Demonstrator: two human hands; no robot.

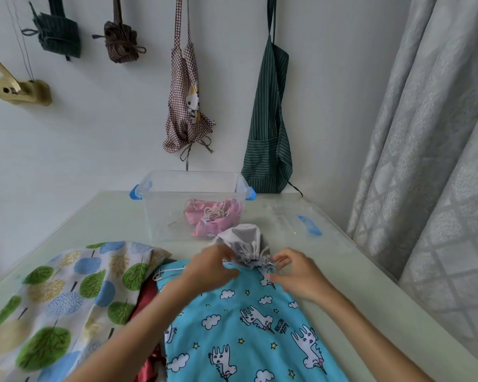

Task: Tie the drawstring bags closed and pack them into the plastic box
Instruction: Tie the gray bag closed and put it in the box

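I take the clear plastic box (193, 194) as my mark: it stands open at the far side of the table (329, 260), close to the wall, with blue clips at both ends, and a pink drawstring bag (218, 219) already lies in its right half with the cord bunched on top. Just in front of the box, touching or almost touching its near wall, sits the small grey drawstring bag (243, 242), its gathered mouth turned toward me. My left hand (210, 268) has curled fingers at the left side of that mouth and my right hand (293, 274) has curled fingers at the right side, each seeming to pinch the cord or the puckered cloth, though motion blur keeps me from telling exactly which. Nearer to me than the box, under both wrists, a blue unicorn-print bag (240, 326) lies flat, its far edge reaching the grey bag. Left of it a tree-print bag (66, 293) spreads to the table's left edge, and a strip of red cloth (146, 299) shows between the two. To the right of the box the clear lid (293, 219) with a blue clip lies flat, and bare table runs from there along the right edge beside the curtain (431, 161).
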